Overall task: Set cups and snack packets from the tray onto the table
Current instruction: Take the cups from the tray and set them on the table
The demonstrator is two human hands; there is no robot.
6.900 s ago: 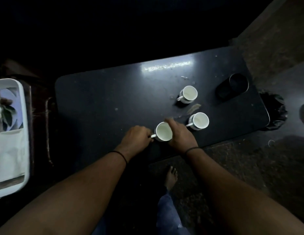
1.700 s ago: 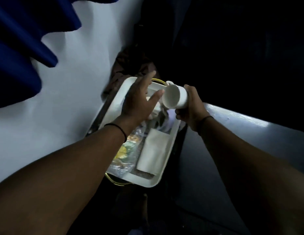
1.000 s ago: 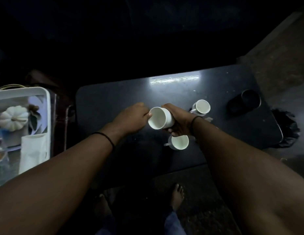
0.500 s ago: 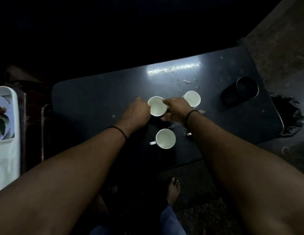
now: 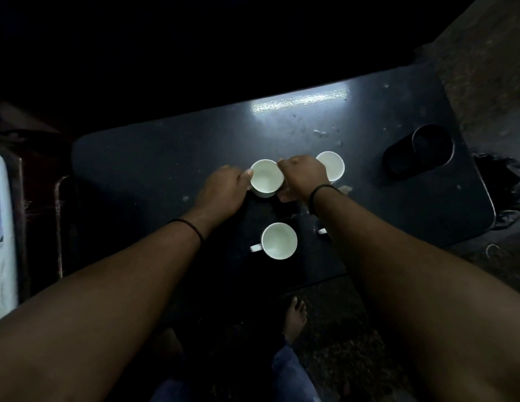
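Three cups (image 5: 266,177) on the table (image 5: 154,169); tray (image 5: 3,256) far left, holder (image 5: 418,152) right.

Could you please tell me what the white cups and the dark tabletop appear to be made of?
The white cups, such as the near one, look like glazed ceramic: smooth, opaque, thick-rimmed, with moulded handles. The tabletop seems a hard, polished dark surface, perhaps laminate or stone: it mirrors a bright light streak. The dimness leaves this uncertain.
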